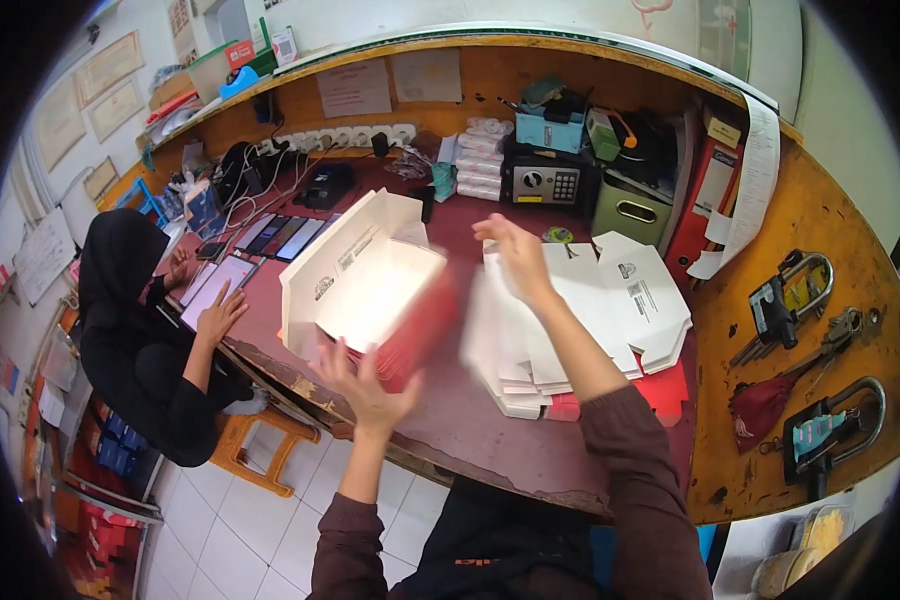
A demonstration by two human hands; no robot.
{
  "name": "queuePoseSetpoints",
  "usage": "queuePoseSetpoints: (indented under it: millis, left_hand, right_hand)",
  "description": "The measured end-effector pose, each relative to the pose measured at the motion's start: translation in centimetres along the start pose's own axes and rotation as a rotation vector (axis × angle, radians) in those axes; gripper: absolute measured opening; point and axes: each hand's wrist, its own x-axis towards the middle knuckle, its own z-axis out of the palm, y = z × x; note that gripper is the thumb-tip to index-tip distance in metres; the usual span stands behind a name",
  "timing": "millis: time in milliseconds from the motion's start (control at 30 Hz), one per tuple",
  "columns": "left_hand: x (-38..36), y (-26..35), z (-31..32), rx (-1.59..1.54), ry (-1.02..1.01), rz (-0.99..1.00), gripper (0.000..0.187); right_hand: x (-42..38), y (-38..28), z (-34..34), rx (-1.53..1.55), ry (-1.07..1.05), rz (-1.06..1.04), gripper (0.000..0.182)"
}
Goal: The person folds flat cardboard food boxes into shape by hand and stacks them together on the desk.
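A partly folded cardboard box [375, 265], white inside with printed flaps, stands on the dark red table [440, 430]. Its red side is smeared by motion. My left hand [370, 388] is open, fingers spread, with its fingertips right at the box's near lower edge. To the right of the box, my right hand [515, 255] is also open and holds nothing. It overlaps the left part of a stack of flat white box blanks [642, 300] in this view. Red pieces [662, 393] show under the stack's near edge.
A person in black [135, 330] sits at the left, one hand on a tablet [215, 290] beside several phones [270, 237]. A small safe [547, 185], rolls [480, 160] and a green file box [630, 218] line the back. Padlocks [773, 310] with keys lie at the right.
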Motion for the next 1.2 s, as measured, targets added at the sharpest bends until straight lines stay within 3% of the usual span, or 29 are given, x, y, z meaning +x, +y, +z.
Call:
queuePoseSetpoints:
  millis: [67, 133, 200, 233, 300, 333, 400, 500, 533, 600, 633, 667, 700, 767, 800, 867, 900, 1000, 1033, 1067, 1133, 1167, 1200]
  left_hand:
    - [-0.1, 4.1, 1.0, -0.275, -0.103, 0.169, 0.058]
    - [1.1, 9.3, 3.4, -0.575, -0.588, 0.357, 0.055]
    - [1.0, 14.2, 6.3, -0.584, -0.708, 0.453, 0.055]
    - [0.3, 15.3, 8.0, -0.599, -0.701, 0.448, 0.055]
    - [-0.8, 16.8, 11.3, -0.445, -1.006, 0.464, 0.052]
    - [0.9, 17.4, 10.7, -0.454, -0.995, 0.463, 0.052]
    - [4.1, 17.4, 9.4, -0.468, -1.305, 0.406, 0.045]
    - [4.7, 16.5, 10.2, -0.502, -1.415, 0.392, 0.032]
    - [4.5, 16.3, 10.9, -0.492, -1.417, 0.386, 0.032]
    - [4.1, 15.9, 11.9, -0.573, -1.192, 0.259, 0.024]
    - [5.1, 16.2, 10.4, -0.732, -1.043, 0.142, 0.023]
    - [5.9, 16.3, 8.8, -0.712, -1.041, 0.135, 0.023]
    - [6.7, 16.5, 7.1, -0.919, -0.882, -0.077, 0.024]
    - [6.5, 17.5, 4.3, -1.253, -0.601, -0.437, 0.03]
    - [5.9, 18.0, 3.0, -1.246, -0.599, -0.43, 0.03]
    - [4.9, 19.0, 0.5, -1.172, -0.223, -0.498, 0.026]
    - [4.8, 19.1, -0.6, -1.172, -0.22, -0.494, 0.026]
    - [4.9, 17.7, -2.7, -1.609, -0.264, -0.599, 0.024]
    - [4.9, 16.5, -2.9, -1.596, -0.405, -0.566, 0.029]
    - [5.0, 15.8, -3.0, -1.581, -0.548, -0.528, 0.036]
    - [4.9, 16.1, -3.6, -1.641, -0.544, -0.554, 0.041]
    - [5.0, 16.2, -4.5, -1.44, -0.601, -0.469, 0.032]
    - [4.9, 16.5, -5.2, -1.236, -0.644, -0.382, 0.023]
  right_hand:
    - [-2.5, -2.7, -4.0, 0.014, -0.029, 0.198, 0.053]
    - [-4.7, -4.6, -7.1, 0.066, -0.005, 0.252, 0.053]
    - [-6.8, -6.0, -9.8, 0.121, 0.023, 0.298, 0.052]
    - [-7.9, -6.6, -11.1, 0.108, 0.015, 0.281, 0.052]
    - [-10.2, -8.3, -13.3, 0.085, -0.007, 0.263, 0.051]
    - [-11.6, -9.5, -14.3, 0.074, -0.021, 0.264, 0.051]
    - [-14.2, -11.0, -16.5, 0.046, -0.089, 0.22, 0.048]
    - [-18.1, -11.7, -18.1, 0.161, -0.089, 0.266, 0.044]
    - [-19.1, -11.3, -18.0, 0.188, -0.082, 0.311, 0.043]
    - [-20.5, -10.5, -17.2, 0.232, -0.093, 0.351, 0.041]
    - [-21.1, -10.0, -16.3, 0.231, -0.149, 0.427, 0.039]
    - [-21.4, -9.5, -15.1, 0.229, -0.206, 0.503, 0.037]
    - [-21.7, -8.7, -13.7, 0.243, -0.217, 0.499, 0.037]
    - [-22.2, -7.4, -10.8, 0.37, -0.177, 0.693, 0.03]
    - [-22.3, -7.2, -9.8, 0.376, -0.18, 0.686, 0.03]
    - [-22.3, -7.0, -8.6, 0.78, 0.138, 0.666, 0.027]
    - [-22.5, -6.9, -9.0, 0.883, 0.171, 0.578, 0.026]
    - [-22.8, -9.8, -11.8, 1.053, 0.329, 0.495, 0.023]
    - [-22.7, -11.7, -13.4, 1.168, 0.288, 0.501, 0.02]
    - [-22.6, -13.0, -14.1, 1.156, 0.303, 0.489, 0.02]
    - [-22.5, -14.5, -15.3, 1.04, 0.323, 0.321, 0.018]
    - [-22.6, -13.7, -14.9, 0.771, 0.462, 0.192, 0.018]
    - [-22.8, -13.7, -14.2, 0.761, 0.475, 0.179, 0.018]
